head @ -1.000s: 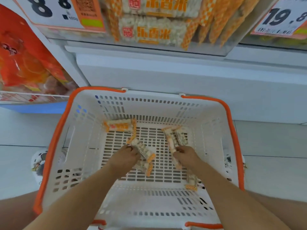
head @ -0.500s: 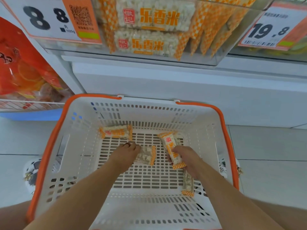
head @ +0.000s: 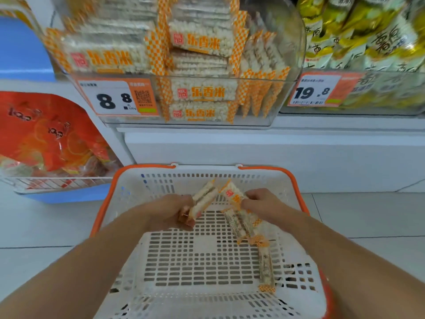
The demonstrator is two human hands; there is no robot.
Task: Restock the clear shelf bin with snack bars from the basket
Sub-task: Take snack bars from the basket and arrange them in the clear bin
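Left hand (head: 171, 211) fingers curled round rice bars (head: 203, 199); right hand (head: 262, 204) grips bars marked 乐香米 (head: 234, 196) over basket (head: 296, 187). Clear bin (head: 287, 65) tag (head: 119, 97): 8.8.

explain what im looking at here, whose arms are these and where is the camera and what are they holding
No machine here: these are a person's two bare arms, filmed by one wide-angle camera worn on their head, looking forward and down. The left hand grips snack bars, and the right hand grips more bars, all in orange-checked wrappers. Both hands are over a white basket with an orange rim that stands on the floor. One bar lies on the basket's bottom, at its right side. Above, the clear shelf bin already holds many of the same bars and carries a price tag.
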